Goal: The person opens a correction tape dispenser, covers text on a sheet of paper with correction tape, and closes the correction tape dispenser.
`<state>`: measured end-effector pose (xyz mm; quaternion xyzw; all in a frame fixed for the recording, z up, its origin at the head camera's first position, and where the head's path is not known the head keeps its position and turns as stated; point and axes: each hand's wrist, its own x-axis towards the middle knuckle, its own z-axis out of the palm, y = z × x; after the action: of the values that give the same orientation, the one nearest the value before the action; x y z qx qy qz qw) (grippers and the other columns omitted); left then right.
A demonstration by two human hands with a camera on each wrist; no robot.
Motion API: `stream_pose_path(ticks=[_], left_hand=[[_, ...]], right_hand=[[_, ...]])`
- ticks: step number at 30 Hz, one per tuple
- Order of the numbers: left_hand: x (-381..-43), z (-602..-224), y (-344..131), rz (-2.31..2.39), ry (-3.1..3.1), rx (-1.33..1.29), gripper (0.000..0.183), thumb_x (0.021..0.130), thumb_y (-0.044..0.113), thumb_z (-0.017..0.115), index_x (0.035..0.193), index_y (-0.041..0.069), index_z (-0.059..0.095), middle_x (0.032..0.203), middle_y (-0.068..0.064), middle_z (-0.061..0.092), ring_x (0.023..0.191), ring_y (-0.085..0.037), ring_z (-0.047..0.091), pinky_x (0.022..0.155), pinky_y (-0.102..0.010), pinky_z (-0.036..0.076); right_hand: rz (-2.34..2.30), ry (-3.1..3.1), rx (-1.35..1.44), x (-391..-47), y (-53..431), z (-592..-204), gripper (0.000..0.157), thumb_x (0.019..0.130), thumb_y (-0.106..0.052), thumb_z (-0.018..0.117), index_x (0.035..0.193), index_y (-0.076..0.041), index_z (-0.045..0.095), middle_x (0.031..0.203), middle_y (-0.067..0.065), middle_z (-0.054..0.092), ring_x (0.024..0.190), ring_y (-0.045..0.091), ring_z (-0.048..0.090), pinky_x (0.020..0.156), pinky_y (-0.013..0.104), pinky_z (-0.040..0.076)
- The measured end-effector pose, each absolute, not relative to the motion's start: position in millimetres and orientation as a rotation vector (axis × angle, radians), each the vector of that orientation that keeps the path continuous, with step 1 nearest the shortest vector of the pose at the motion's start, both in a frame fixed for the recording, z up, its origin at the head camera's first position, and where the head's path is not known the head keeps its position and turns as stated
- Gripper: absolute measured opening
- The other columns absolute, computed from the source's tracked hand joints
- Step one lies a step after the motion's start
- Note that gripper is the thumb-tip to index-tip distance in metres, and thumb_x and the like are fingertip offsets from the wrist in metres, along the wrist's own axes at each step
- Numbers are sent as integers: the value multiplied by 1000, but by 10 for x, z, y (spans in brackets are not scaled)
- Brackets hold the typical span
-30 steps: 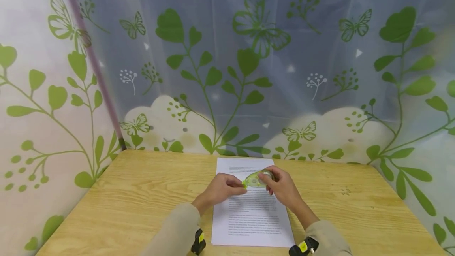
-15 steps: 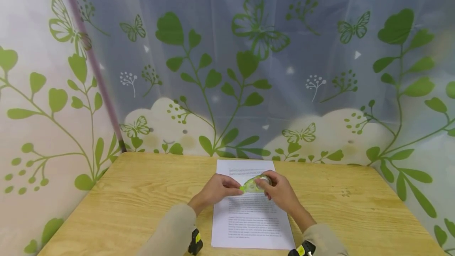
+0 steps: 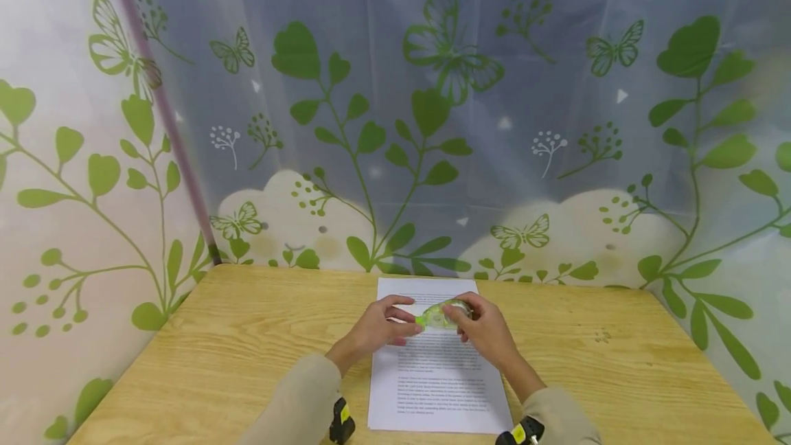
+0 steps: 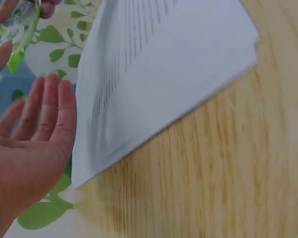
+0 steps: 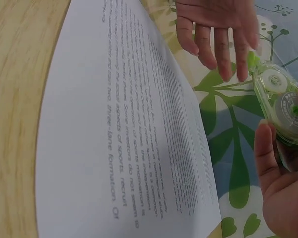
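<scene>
A see-through green correction tape [image 3: 436,316] is held above the printed paper [image 3: 439,383], its bright green tip pointing left. My right hand [image 3: 491,332] grips its rounded end between thumb and fingers. Two white wheels show through the correction tape's [image 5: 275,91] clear case in the right wrist view. At the tip, my left hand [image 3: 377,327] has its fingers spread and extended; its thumb or a finger is beside the tip, and I cannot tell whether it touches. The left wrist view shows the left hand's [image 4: 32,148] palm and straight fingers, holding nothing.
The paper looks like a stack of sheets lying on a wood-grain table [image 3: 247,342]. A curtain [image 3: 371,122] with green leaves and butterflies hangs behind the table, and pale printed panels [image 3: 80,156] stand at the sides.
My left hand's fingers have spread apart from their closed-together pose at the tip. Both hands and the correction tape have shifted slightly left; the right hand keeps its grip.
</scene>
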<state>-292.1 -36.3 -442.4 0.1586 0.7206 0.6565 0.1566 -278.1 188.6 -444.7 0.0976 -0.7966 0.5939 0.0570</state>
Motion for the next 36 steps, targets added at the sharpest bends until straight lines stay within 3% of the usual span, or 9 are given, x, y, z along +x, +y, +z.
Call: stream_pose_path(ticks=[3,8,11,15,23,27,31,36], left_hand=[[-2936,-4488,-301,2014,1910,261,65,86,23,73,136,-3,40,109,-15,62,99,-38,63,76,-42,54],[-2808,-4435,-135,2173,1716,-53,81,82,45,73,134,-6,36,114,-23,59,101,-38,62,76,-41,55],[-2727,-4392,-43,2231,1618,-180,89,79,51,73,135,-9,36,114,-26,59,100,-37,63,77,-40,54],[-2666,-4364,53,2286,1534,-267,80,80,48,74,128,-9,44,109,-25,62,94,-32,66,77,-38,54],[-2638,-4316,124,2349,1476,-346,59,82,38,75,117,-6,57,91,-15,70,80,-22,69,75,-37,55],[-2628,-4294,121,2364,1427,-377,58,81,36,76,114,-8,58,90,-14,71,81,-23,69,75,-36,55],[-2623,-4281,126,2380,1390,-415,57,81,36,77,111,-8,59,90,-14,71,85,-24,69,77,-36,55],[-2621,-4256,161,2440,1315,-473,59,79,34,79,113,-8,57,97,-16,69,93,-26,67,81,-37,53]], right_hand=[[1835,-2375,280,-2775,1850,-4435,24,87,-28,71,100,-8,66,75,22,59,58,24,57,53,30,51],[1851,-2328,288,-2769,1807,-4415,24,87,-26,71,100,-6,66,73,16,59,60,32,58,54,32,52],[1847,-2319,280,-2769,1789,-4409,24,87,-27,72,98,-7,66,71,12,59,60,30,58,55,31,52],[1846,-2318,252,-2776,1766,-4435,24,86,-30,73,97,-9,67,71,11,59,57,24,57,54,30,52],[1812,-2312,232,-2767,1719,-4457,25,84,-32,74,95,-11,68,71,13,61,55,25,58,52,31,52],[1792,-2311,225,-2765,1700,-4464,26,84,-34,74,96,-11,68,72,10,61,57,31,59,52,31,52],[1773,-2307,211,-2765,1681,-4479,27,84,-35,73,96,-11,68,74,8,62,56,28,59,52,31,52],[1750,-2280,176,-2756,1635,-4470,28,84,-38,73,95,-13,69,77,4,63,60,31,59,51,31,51]])
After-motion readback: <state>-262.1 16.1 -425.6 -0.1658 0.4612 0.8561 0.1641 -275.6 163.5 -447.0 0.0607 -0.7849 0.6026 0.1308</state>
